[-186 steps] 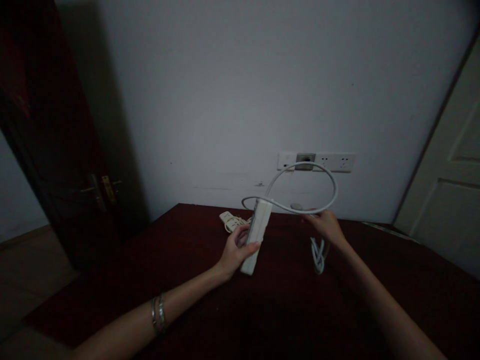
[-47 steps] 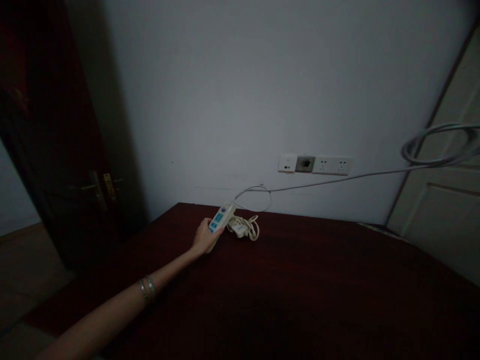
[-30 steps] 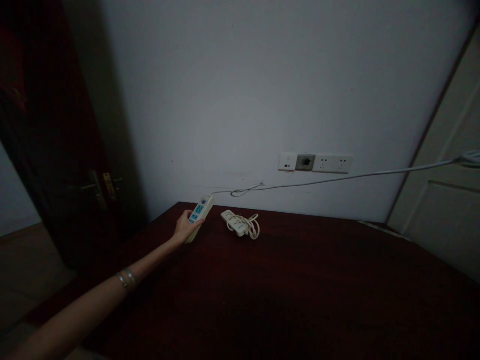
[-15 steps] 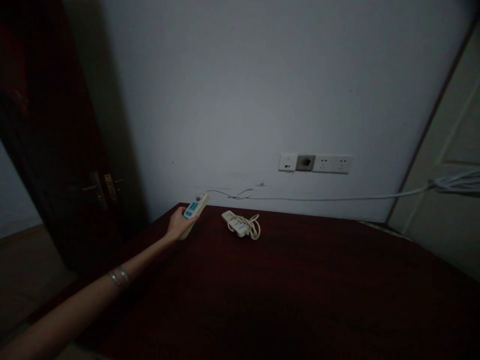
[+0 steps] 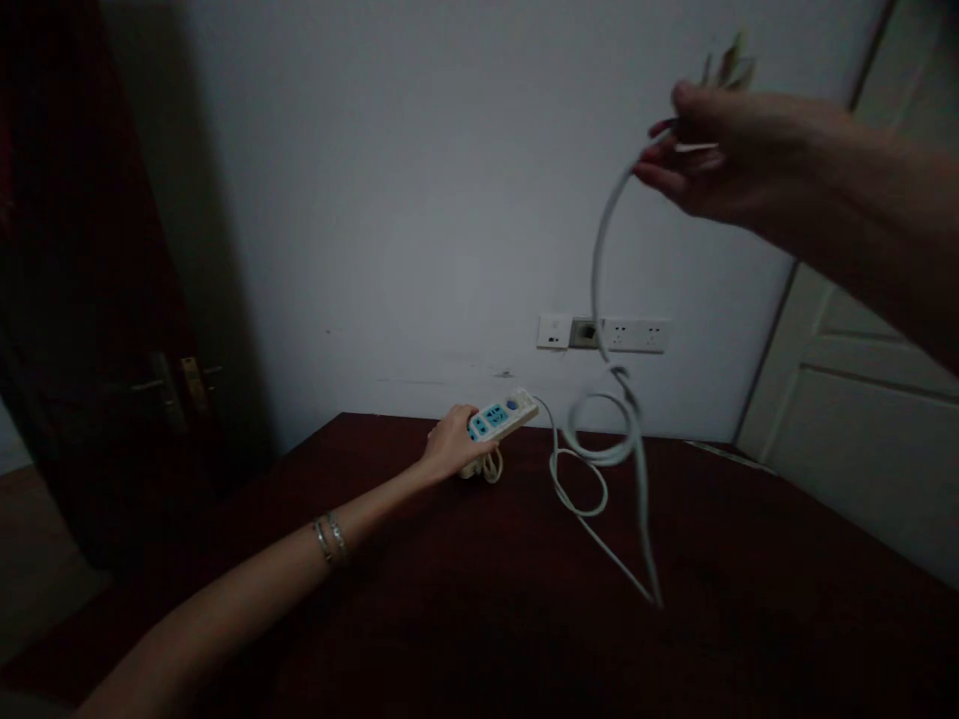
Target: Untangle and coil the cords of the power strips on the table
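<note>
The fingers (image 5: 459, 411) of the left hand (image 5: 446, 446) are closed round one end of the strip (image 5: 511, 411), which sits tilted at the counter's far side, blue sockets showing. The right hand (image 5: 730, 160), raised well above the counter (image 5: 450, 609), pinches the cord (image 5: 597, 270) between fingertips bent nearly together; something pale and blurred pokes up behind it, too unclear to name. The handling looks partway along: the cord hangs loose between the hands, its upper stretch free of coils, while lower down two loops and a tight crossing are not yet undone. Another cord (image 5: 492, 466) lies bunched just beneath the left hand.
</note>
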Tool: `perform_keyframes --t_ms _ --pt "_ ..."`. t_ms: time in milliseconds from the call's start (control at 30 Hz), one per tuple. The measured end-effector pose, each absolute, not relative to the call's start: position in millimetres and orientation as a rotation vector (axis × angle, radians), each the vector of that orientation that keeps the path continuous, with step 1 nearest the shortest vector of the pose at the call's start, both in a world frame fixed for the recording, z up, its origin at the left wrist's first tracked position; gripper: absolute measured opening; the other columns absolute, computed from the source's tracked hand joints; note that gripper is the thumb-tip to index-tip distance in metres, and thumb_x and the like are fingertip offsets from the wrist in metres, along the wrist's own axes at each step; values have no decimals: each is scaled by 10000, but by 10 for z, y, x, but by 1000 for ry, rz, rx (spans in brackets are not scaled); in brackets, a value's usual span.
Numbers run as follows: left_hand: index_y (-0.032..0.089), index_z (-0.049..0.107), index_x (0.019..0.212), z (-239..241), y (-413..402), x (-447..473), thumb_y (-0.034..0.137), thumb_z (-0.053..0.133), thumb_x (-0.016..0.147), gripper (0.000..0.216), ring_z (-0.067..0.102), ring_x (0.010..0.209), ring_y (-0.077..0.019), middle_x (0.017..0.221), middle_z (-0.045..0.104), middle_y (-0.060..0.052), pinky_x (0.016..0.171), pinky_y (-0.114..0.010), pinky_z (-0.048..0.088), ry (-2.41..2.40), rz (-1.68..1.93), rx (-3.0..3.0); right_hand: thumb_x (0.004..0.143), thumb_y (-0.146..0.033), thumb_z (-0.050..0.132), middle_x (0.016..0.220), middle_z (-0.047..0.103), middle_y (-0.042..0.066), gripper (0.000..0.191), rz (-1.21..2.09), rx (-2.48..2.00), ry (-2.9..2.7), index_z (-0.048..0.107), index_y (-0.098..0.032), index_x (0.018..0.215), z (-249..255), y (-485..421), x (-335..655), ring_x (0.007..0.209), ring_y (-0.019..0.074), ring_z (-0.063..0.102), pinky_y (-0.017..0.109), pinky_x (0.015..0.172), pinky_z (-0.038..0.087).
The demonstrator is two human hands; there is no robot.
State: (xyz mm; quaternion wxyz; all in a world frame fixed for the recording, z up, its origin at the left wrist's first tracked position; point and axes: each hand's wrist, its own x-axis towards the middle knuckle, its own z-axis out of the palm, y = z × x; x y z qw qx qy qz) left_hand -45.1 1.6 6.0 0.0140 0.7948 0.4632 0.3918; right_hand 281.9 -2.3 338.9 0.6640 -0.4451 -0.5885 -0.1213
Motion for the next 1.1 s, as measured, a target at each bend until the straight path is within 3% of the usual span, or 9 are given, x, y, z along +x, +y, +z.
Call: perform_keyframes --t_ms 133,367,433,533,633,833,900,1000,1100 --pt "157 575 1016 -7 -170 -190 453 711 590 536 572 863 -228 965 599 -83 744 -332 452 1127 1185 2496 854 -333 288 949 559 65 537 245 -772 -1335 417 67 1189 3402 -352 2091 865 112 607 187 627 383" --pt "144 542 1069 -9 -679 -194 462 735 573 619 556 878 -208 975 580 -95 789 -342 453 453 1064 2620 861 -247 418 987 562 164 505 13 -875 -1190 340 130 1187 3048 -121 2455 939 231 601 279 672 452" --pt "136 540 1051 -4 -791 -249 456 730 581 599 552 851 -199 948 578 -98 760 -330 461 367 1056 2635 861 -267 450 979 574 199 495 -207 -1005 -1173 404 139 1141 2917 -30 2725 885 212 621 289 662 454" --pt "126 535 1041 -7 -897 -359 401 727 596 557 547 859 -201 942 580 -105 758 -328 462 343 1072 2654 872 -261 470 1070 551 264 440 -285 -1038 -1114 466 87 1141 2697 -23 3109 910 221 610 330 692 456" --pt "133 527 1046 -13 -945 -480 350 719 611 523 552 872 -202 958 582 -104 777 -334 463 376 1103 2633 860 -221 482 1056 590 234 355 -449 -1210 -1075 542 7 1125 2467 -108 3443 871 210 611 310 656 448" --pt "155 494 1080 -49 -924 -642 353 734 591 579 547 950 -231 1032 563 -107 833 -354 454 554 1386 2348 753 -117 558 909 641 167 159 -788 -1749 -1225 628 -126 896 1947 -160 4087 830 190 575 327 742 385" --pt "161 485 1088 -43 -915 -665 347 712 617 556 548 966 -228 1052 561 -101 850 -347 447 630 1452 2209 725 -118 577 813 622 149 44 -700 -1873 -1202 585 -157 741 1716 -131 4296 684 185 541 344 690 376" --pt "167 496 1080 13 -934 -677 377 688 632 531 563 939 -218 1029 581 -84 830 -325 456 751 1500 2060 650 -122 609 603 517 65 246 -471 -1888 -1227 430 -206 503 1316 -101 4525 469 142 378 347 601 354" --pt "157 516 1053 91 -971 -683 441 670 624 537 578 897 -212 986 599 -77 777 -300 472 817 1535 1954 570 -120 581 468 328 -15 247 -298 -1829 -1234 403 -221 432 907 -112 4635 392 103 190 306 472 302"
